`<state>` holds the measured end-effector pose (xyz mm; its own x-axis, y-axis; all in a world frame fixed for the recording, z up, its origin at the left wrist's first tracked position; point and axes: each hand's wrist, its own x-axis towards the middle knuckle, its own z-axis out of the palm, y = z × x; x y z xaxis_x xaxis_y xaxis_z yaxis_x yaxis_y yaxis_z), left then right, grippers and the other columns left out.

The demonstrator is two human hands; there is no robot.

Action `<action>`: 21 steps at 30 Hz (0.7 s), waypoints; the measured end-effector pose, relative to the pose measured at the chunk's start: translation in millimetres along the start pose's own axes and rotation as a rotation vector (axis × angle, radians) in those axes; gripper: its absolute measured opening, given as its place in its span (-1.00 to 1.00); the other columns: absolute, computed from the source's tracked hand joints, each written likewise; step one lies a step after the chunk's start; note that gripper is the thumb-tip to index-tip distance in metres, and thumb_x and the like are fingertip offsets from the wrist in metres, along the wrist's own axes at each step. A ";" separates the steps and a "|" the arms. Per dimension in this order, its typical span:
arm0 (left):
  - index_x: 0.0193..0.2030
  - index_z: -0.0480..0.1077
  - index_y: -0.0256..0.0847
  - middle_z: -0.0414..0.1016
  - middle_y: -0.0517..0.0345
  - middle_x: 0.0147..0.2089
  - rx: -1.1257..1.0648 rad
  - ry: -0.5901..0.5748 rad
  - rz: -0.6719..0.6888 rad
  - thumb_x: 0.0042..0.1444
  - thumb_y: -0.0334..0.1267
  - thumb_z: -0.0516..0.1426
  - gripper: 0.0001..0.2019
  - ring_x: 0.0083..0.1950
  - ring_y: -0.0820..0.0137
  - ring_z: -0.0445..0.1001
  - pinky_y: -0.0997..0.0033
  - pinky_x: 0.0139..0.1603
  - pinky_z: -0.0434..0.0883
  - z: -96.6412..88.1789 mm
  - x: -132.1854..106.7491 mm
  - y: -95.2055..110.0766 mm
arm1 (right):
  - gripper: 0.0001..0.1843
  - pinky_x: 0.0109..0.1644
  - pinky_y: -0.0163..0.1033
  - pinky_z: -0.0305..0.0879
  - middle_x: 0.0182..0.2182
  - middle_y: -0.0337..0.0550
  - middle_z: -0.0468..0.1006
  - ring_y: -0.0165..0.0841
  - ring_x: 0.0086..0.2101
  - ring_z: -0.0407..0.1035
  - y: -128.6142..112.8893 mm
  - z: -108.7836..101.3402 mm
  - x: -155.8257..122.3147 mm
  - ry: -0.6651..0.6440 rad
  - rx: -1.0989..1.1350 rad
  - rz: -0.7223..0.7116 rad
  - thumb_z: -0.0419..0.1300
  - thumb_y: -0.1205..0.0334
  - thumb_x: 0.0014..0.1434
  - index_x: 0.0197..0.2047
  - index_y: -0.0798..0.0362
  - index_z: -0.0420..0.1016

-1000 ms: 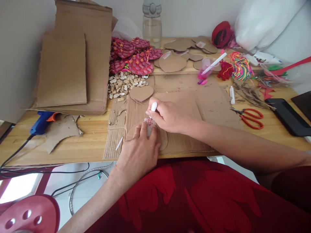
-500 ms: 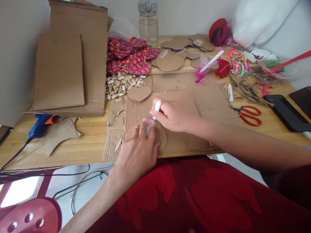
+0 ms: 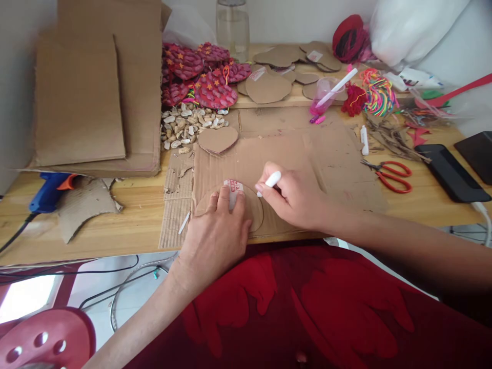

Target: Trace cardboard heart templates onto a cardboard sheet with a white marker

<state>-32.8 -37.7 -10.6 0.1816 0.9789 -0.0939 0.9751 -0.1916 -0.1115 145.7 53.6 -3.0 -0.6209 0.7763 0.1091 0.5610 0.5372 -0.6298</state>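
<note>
My left hand [image 3: 217, 230] lies flat with its fingers stretched over a rounded cardboard cutout [image 3: 205, 203], which bears a white sticker with red print [image 3: 234, 184]. Beneath the cutout is a larger cardboard sheet [image 3: 284, 154] at the table's front edge. A dark curved line [image 3: 263, 207] shows on the sheet, right of my left hand. My right hand [image 3: 294, 200] is closed around a white marker [image 3: 273, 179], its tip low over the sheet near the upper right of that curve. Whether the tip touches the cardboard I cannot tell. Behind lies a heart-shaped cardboard piece [image 3: 218, 139].
Peanut shells [image 3: 192, 125] and pink decorated pieces [image 3: 215, 92] lie behind, beside leaning cardboard [image 3: 80, 97]. A blue glue gun [image 3: 49, 192] is at left. Red-handled pliers [image 3: 394, 177] and a black phone [image 3: 451, 171] lie right. A water bottle [image 3: 232, 31] stands at the back.
My right hand has moved right with the marker, away from the sticker and along the curve. My left hand keeps its place on the cutout. The view has shifted slightly.
</note>
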 end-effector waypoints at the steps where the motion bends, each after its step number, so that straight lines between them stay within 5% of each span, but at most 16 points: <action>1: 0.44 0.20 -0.24 0.22 -0.25 0.48 -0.005 -0.002 0.000 0.40 -0.13 -0.09 -0.47 0.29 -0.04 0.48 0.11 -0.22 0.66 -0.6 0.0 0.2 | -0.81 -0.35 -0.25 0.06 -0.53 -0.29 0.40 -0.40 -0.51 0.25 -1.8 -1.3 -6.5 -0.017 0.009 0.013 0.06 0.14 0.40 -0.28 0.00 0.25; 4: 0.44 0.21 -0.24 0.23 -0.26 0.47 -0.020 -0.004 -0.002 0.39 -0.13 -0.07 -0.47 0.25 -0.04 0.51 0.13 -0.24 0.66 -1.9 0.0 0.5 | -0.81 -0.35 -0.25 0.07 -0.51 -0.29 0.41 -0.42 -0.53 0.22 -5.4 -3.0 -12.6 -0.054 0.010 0.010 0.06 0.16 0.39 -0.29 -0.01 0.23; 9: 0.40 0.27 -0.26 0.25 -0.27 0.46 -0.028 0.021 -0.006 0.38 -0.14 -0.03 -0.49 0.23 -0.03 0.53 0.04 -0.05 0.64 -3.1 -0.2 0.6 | -0.86 -0.32 -0.25 0.08 -0.47 -0.26 0.45 -0.39 -0.48 0.28 -0.5 4.3 13.5 0.017 -0.021 -0.071 0.06 0.18 0.39 -0.23 0.02 0.28; 12: 0.40 0.27 -0.25 0.26 -0.26 0.45 -0.018 0.020 -0.010 0.38 -0.13 -0.02 -0.49 0.21 -0.06 0.54 0.02 -0.10 0.65 -3.8 0.2 1.1 | -0.87 -0.31 -0.26 0.07 -0.47 -0.27 0.46 -0.41 -0.49 0.27 2.9 7.7 22.3 0.044 -0.002 -0.094 0.06 0.18 0.39 -0.22 0.03 0.29; 21: 0.40 0.27 -0.26 0.28 -0.27 0.45 -0.009 0.033 0.006 0.38 -0.15 -0.03 -0.49 0.19 -0.01 0.56 0.04 -0.06 0.64 -4.0 -0.2 1.4 | -0.81 -0.34 -0.28 0.07 -0.49 -0.30 0.41 -0.44 -0.50 0.24 -6.6 -5.5 -19.5 -0.055 0.024 -0.009 0.06 0.19 0.40 -0.29 0.01 0.24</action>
<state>-30.9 -37.9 -6.8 0.1910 0.9796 -0.0619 0.9752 -0.1966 -0.1021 157.2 36.7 3.3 -0.6555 0.7517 0.0725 0.5427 0.5356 -0.6470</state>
